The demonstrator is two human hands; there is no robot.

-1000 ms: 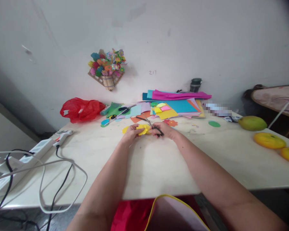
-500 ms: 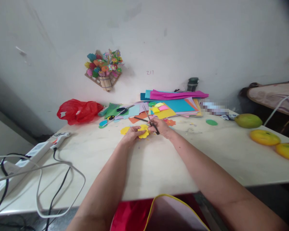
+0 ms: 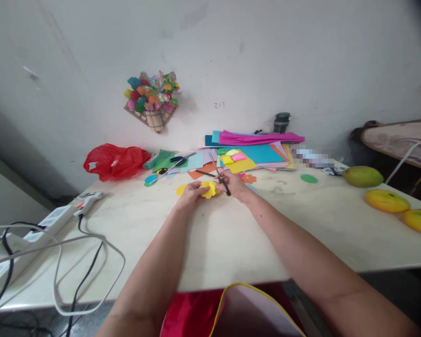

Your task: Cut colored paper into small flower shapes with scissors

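Between thumb and fingers, my left hand pinches a yellow paper flower with a scalloped edge. My right hand is closed round the dark handles of a pair of scissors, whose blades point up and away from me. The right fingertips come close to the flower's right edge; whether they touch it I cannot tell. More yellow paper lies on the table left of the flower. Behind my right hand rests an orange paper flower.
Coloured sheets are stacked at the back, near a second pair of scissors. A red plastic bag sits at the left. Cables and a power strip occupy the near left; mangoes lie at the right edge.
The yellow flower has turned or tilted slightly in my left hand. My right hand keeps the scissors in nearly the same place.
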